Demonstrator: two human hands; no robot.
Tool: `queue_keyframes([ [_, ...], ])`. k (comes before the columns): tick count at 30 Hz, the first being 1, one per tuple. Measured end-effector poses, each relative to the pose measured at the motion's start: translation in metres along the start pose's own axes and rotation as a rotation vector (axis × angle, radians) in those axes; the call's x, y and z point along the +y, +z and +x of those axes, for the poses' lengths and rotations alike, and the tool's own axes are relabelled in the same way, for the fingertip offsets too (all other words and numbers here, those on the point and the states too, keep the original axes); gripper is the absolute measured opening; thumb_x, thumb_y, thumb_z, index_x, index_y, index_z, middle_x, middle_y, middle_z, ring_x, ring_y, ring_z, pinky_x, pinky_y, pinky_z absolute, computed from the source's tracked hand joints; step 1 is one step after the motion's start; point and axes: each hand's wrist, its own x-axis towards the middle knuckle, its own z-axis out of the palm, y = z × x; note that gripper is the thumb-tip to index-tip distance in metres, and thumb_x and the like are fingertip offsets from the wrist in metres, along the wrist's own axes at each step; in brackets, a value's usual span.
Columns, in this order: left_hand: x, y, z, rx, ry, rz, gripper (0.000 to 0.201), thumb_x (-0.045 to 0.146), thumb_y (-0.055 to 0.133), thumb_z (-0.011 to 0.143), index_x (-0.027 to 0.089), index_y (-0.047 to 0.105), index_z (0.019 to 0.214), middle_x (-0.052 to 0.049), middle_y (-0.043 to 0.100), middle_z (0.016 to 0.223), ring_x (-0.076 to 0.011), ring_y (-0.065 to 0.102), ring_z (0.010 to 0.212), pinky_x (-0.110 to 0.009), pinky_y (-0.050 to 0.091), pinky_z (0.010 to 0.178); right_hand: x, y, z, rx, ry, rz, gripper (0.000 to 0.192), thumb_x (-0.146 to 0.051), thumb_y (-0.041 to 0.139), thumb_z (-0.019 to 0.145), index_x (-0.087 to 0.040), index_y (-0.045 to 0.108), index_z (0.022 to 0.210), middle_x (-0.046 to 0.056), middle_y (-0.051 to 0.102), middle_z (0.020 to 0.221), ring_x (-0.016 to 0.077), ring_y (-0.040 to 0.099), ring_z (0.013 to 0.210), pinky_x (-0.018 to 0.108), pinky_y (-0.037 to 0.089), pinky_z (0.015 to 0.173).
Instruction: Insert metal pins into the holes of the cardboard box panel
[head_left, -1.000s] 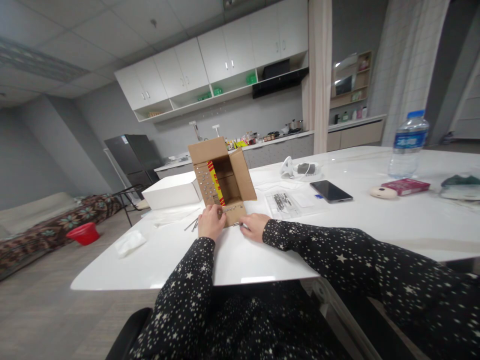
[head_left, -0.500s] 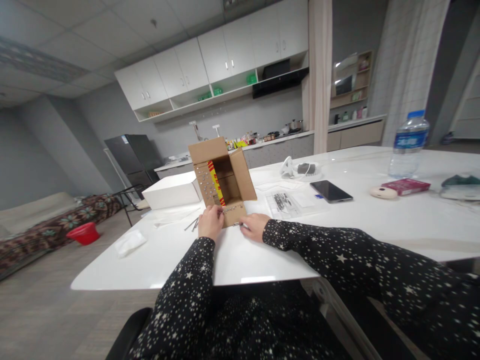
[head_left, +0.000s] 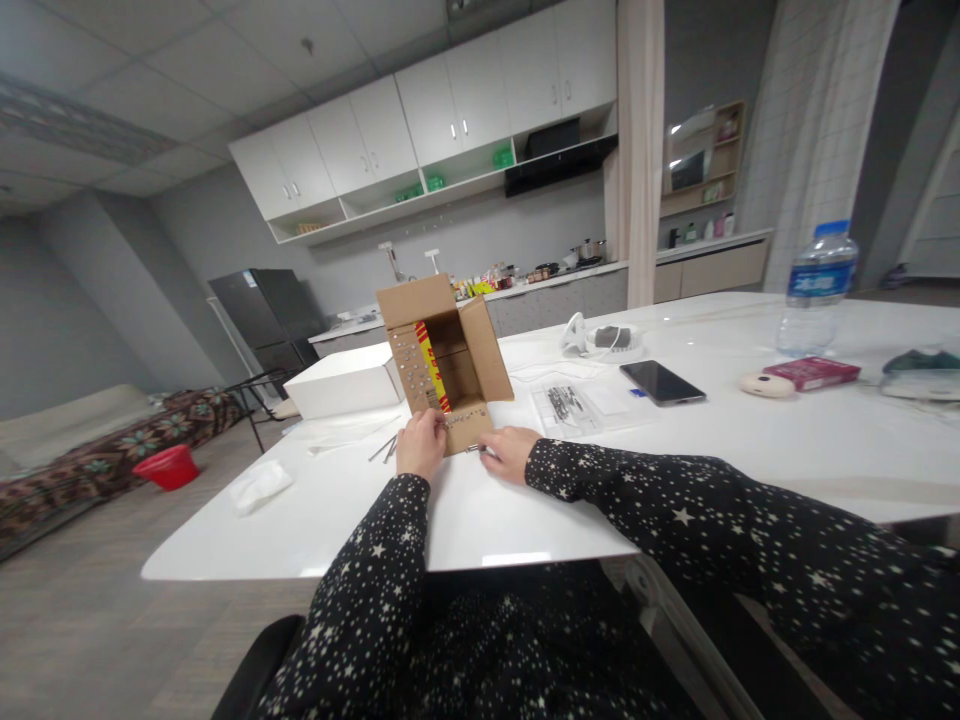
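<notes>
Left fingers since the first frame: drawn in slightly; right hand, box and everything around them look unmoved.
Cardboard box [head_left: 450,385]: on the table [head_left: 480,525] straight ahead of the person, mouth open toward them, flaps spread.
Small studs [head_left: 412,368]: dotted over the left flap [head_left: 403,358] and along the front flap [head_left: 472,420].
Left hand [head_left: 421,443]: at the front left corner of the box, fingers bent close together; cannot tell whether anything sits between the tips.
Right hand [head_left: 511,455]: just beside the front flap, fingers half curled, a small silvery piece [head_left: 472,448] at the tips; cannot tell how firmly it is held.
Table edge: runs below both wrists, with a bare strip between it and the hands.
Room to the left: thin rods [head_left: 383,449] near the left hand, the white box [head_left: 341,385] behind, a crumpled tissue [head_left: 260,488] farther out.
Room to the right: a clear plastic bag [head_left: 570,410], then the phone [head_left: 662,382], with bare tabletop beyond.
Surfaces: matte brown cardboard with a yellow-and-red printed strip [head_left: 431,368]; glossy white tabletop; round, shiny studs; black star-patterned sleeves [head_left: 394,530].
</notes>
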Motion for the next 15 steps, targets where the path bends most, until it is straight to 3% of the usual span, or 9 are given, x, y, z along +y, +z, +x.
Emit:
queue_keyframes([
  [15, 0.0031, -0.0039, -0.0003, 0.05, 0.017, -0.037, 0.018, 0.021, 0.049, 0.081, 0.021, 0.061, 0.094, -0.005, 0.063, 0.095, -0.0208, 0.06, 0.092, -0.034, 0.044, 0.083, -0.0013, -0.0023, -0.0007, -0.015, -0.01, -0.001, 0.031, -0.033, 0.039, 0.089, -0.022, 0.062, 0.108, 0.007, 0.069, 0.099, 0.0206, 0.064, 0.088, 0.028, 0.041, 0.07],
])
